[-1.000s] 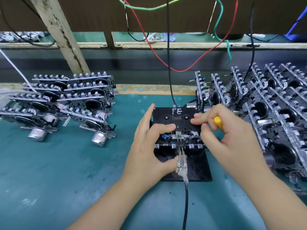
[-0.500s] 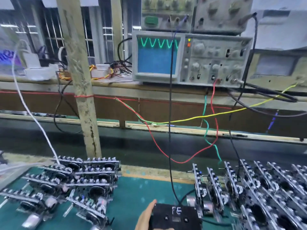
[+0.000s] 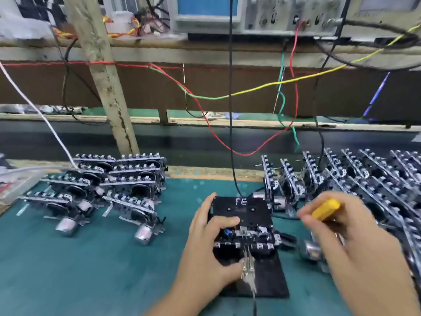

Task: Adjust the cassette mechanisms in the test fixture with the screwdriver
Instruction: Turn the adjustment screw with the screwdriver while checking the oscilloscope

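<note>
A black test fixture (image 3: 268,279) lies on the green mat with a cassette mechanism (image 3: 248,233) seated in it, a black cassette marked "FE" (image 3: 241,206) on top. My left hand (image 3: 205,245) grips the mechanism's left side, thumb across its top, fingers by the metal clip (image 3: 248,267) at the front. My right hand (image 3: 341,242) is off to the right of the fixture, curled round a yellow-handled screwdriver (image 3: 325,208); its tip is hidden and the hand is blurred.
Stacks of cassette mechanisms lie at the left (image 3: 109,188) and stand in rows at the right (image 3: 355,179). Black, red, green and yellow wires (image 3: 230,110) hang from an oscilloscope (image 3: 227,12) on the shelf. A wooden post (image 3: 107,87) rises behind.
The view swung up to the oscilloscope and came back down. My right hand with the screwdriver has moved off the mechanism to the right. My left hand still holds the mechanism.
</note>
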Demonstrator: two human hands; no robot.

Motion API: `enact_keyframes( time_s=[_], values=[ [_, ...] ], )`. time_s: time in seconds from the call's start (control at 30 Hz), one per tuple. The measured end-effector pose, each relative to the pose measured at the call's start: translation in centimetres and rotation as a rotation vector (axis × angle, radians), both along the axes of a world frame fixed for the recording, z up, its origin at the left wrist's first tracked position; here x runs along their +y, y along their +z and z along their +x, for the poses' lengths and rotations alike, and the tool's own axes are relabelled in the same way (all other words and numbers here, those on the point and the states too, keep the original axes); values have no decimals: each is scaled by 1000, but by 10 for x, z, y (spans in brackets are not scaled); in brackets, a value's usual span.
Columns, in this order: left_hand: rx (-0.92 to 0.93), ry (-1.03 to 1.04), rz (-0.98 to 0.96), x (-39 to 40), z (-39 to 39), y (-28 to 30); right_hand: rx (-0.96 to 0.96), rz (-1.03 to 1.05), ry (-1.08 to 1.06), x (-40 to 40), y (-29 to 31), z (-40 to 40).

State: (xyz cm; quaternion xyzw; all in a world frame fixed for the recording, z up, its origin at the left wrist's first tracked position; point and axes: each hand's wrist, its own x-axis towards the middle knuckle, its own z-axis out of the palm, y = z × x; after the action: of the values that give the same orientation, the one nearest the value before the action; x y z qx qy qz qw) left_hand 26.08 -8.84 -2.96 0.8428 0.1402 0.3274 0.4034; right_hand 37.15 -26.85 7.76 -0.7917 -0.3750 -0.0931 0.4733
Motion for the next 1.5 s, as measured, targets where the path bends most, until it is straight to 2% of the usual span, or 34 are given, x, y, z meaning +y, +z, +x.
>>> enact_keyframes(
  time_s=[0.1, 0.17, 0.4, 0.97, 1.27, 1.37, 1.5],
  values=[
    [5, 23, -28, -6, -4, 0, 107, 230, 209, 13, 5, -9],
    [-7, 29, -20, -4, -2, -3, 205, 251, 325, 24, 2, -13],
    [15, 45, -23, -7, -5, 2, 167, 97, 344, 45, -1, -13],
    [22, 46, -15, -8, -6, 0, 144, 9, 476, 52, 8, -2],
    [-17, 30, -1, -8, -5, 3, -47, 35, 368, 66, 0, -7],
    [-3, 37, 1, -9, -6, 1, -4, -16, 387, 65, 4, -2],
    [-32, 32, 8, -12, -9, -8, 91, 62, 448, 63, 4, -2]
  ],
)
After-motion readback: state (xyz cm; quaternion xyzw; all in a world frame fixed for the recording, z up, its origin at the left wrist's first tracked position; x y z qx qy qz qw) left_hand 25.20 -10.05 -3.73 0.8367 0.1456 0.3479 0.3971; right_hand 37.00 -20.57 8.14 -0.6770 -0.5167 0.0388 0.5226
